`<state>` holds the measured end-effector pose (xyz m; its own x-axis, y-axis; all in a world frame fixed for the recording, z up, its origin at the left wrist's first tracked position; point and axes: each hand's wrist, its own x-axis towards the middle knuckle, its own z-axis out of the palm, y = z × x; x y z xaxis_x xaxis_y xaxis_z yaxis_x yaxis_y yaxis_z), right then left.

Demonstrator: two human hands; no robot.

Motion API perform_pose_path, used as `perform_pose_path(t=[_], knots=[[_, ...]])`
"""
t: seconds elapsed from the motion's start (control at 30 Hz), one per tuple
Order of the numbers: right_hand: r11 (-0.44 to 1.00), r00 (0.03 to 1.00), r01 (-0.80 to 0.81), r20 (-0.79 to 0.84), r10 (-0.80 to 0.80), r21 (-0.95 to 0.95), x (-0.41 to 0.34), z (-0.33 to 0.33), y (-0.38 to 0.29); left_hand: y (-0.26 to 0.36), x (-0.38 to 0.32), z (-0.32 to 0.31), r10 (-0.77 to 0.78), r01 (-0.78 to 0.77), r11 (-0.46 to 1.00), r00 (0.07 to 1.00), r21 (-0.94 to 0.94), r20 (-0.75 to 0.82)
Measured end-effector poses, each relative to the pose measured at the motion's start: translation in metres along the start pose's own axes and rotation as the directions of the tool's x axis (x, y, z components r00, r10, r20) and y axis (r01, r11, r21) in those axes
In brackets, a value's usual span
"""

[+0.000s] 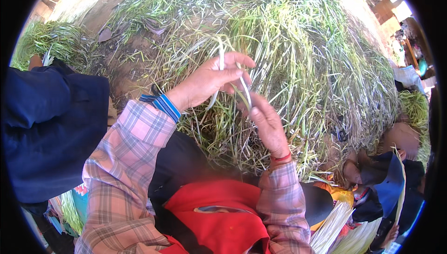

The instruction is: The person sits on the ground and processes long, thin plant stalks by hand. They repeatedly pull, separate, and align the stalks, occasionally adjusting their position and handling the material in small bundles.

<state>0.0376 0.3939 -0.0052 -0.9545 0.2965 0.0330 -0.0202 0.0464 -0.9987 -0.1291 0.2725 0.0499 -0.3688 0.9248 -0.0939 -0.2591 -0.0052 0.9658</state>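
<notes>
In front of my lap, my left hand has a pale, flat plant strip hanging across it, with the strip's lower end below the palm. Its thumb and fingers also pinch a thin green-and-white stalk that slants down to my right. My right hand grips that stalk's lower end between thumb and fingers, which are partly blurred. Beneath both hands spreads a large heap of cut green grass-like stalks.
A person in dark blue clothing is close on my left. Another person sits at my right. Bundles of pale strips lie beside my right sleeve. A smaller grass pile is at far left, past bare soil.
</notes>
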Motion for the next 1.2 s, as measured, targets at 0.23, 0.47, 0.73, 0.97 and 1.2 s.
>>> perform_pose_path(t=[0.23,0.47,0.73,0.97,1.2], knots=[[0.79,0.956,-0.246,0.004,0.295,0.561,-0.019,-0.011,0.048,0.003,-0.002,-0.031,0.166,-0.264,0.946,0.895,-0.191,-0.414],[0.389,0.527,-0.833,-0.777,0.345,-0.392,-0.061,-0.082,0.123,0.011,-0.006,-0.075,0.13,-0.316,0.941,0.664,-0.12,-0.737],[0.812,0.966,-0.097,-0.25,-0.061,-0.575,-0.007,-0.012,0.056,0.0,0.001,-0.041,0.088,-0.202,0.954,0.896,-0.222,-0.435],[0.874,0.869,-0.462,-0.276,0.411,-0.154,-0.009,0.007,0.068,0.002,-0.007,-0.053,0.013,-0.198,0.912,0.89,-0.36,-0.457],[0.983,0.922,-0.088,-0.387,0.018,-0.163,-0.011,-0.014,0.016,-0.044,-0.004,0.005,-0.416,0.432,0.901,0.83,-0.043,-0.373]])
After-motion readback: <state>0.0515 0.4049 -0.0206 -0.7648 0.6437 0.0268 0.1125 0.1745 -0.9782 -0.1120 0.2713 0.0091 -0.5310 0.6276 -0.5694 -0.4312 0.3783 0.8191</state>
